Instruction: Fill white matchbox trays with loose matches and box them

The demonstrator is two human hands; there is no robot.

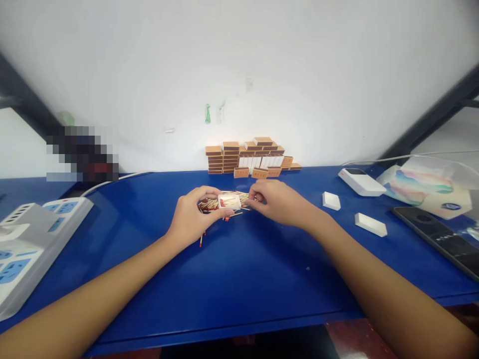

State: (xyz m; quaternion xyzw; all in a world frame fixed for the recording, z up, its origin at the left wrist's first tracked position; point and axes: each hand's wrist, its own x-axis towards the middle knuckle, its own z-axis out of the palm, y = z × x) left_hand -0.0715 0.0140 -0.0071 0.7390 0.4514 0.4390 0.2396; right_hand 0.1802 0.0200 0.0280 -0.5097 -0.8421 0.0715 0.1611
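My left hand (196, 212) grips a small white matchbox tray (235, 205) between thumb and fingers. Several red-tipped matches (227, 201) lie inside the tray. Just right of it, my right hand (271, 199) is closed in a pinch at the edge of a pile of loose matches (210, 204). Whether a match is between those fingertips cannot be made out. The pile spreads on the blue table behind and beside the tray, partly hidden by both hands. A few stray matches (201, 240) lie nearer to me, below my left hand.
Stacked matchboxes (231, 159) stand against the white wall. To the right are two small white blocks (331, 201), a white device (361, 182), a tissue pack (430, 187) and a dark phone (437, 239). A power strip (48, 249) sits at the left on the blue table (224, 294).
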